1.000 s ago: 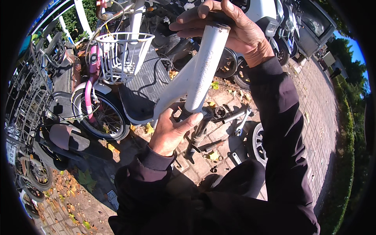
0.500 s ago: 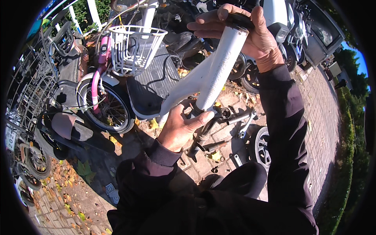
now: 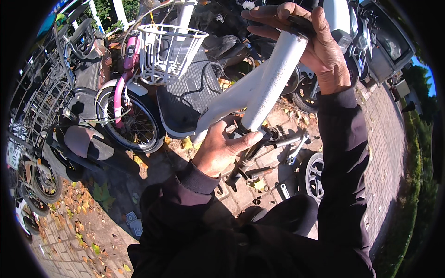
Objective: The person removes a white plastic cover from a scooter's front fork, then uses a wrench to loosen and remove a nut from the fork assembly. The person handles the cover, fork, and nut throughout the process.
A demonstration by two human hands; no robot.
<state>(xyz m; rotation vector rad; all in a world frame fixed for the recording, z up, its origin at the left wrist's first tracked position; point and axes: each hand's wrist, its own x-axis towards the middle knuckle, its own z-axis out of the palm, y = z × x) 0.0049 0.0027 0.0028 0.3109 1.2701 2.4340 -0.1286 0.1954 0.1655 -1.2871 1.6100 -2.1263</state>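
A white bicycle frame (image 3: pixel 273 78) is held up in front of me, its thick head tube slanting to the upper right. Around the tube's lower end is my left hand (image 3: pixel 222 150), its thumb lying across the front and its other fingers mostly hidden behind. At the upper end, my right hand (image 3: pixel 324 55) cups a dark round cap (image 3: pixel 301 25) against the rim, thumb on one side and fingers reaching over to the left. Just below the tube, a dark metal fork-like part (image 3: pixel 248 160) shows beside my left thumb; whether it touches the tube I cannot tell.
A pink bicycle (image 3: pixel 125 83) with a white basket (image 3: pixel 169 58) stands left of the frame. Scooters and bicycles crowd the left and back. On the paving lie a small wheel (image 3: pixel 313 173), a silver crank arm (image 3: pixel 282 191), loose metal parts and leaves.
The frame and both hands appear slightly farther right in the picture, as does much of the background. My grip on the tube and the cap looks the same.
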